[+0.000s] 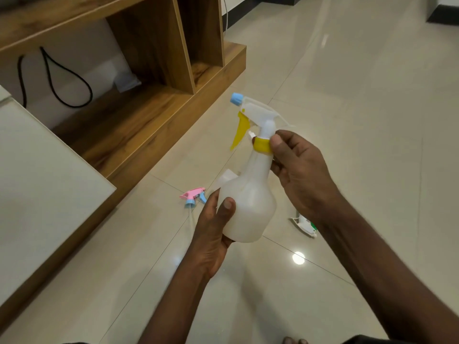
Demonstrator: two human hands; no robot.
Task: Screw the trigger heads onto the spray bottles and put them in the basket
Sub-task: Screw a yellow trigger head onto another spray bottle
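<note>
A translucent white spray bottle (249,202) is held up over the floor, tilted slightly left. My left hand (213,227) grips its rounded base from the left. On its neck sits a white trigger head (258,115) with a blue nozzle, a yellow lever and a yellow collar (262,145). My right hand (298,172) pinches that collar with thumb and fingers. A pink and blue trigger head (195,196) lies on the floor at the left. A white and green trigger head (306,224) lies on the floor at the right, partly behind my right forearm. Another translucent bottle (227,176) shows behind the held one.
A wooden shelf unit (159,112) stands on the left with a black cable (62,80) hanging in it. A white panel (42,184) leans at the lower left. Glossy beige floor tiles (360,95) stretch to the right. No basket is in view.
</note>
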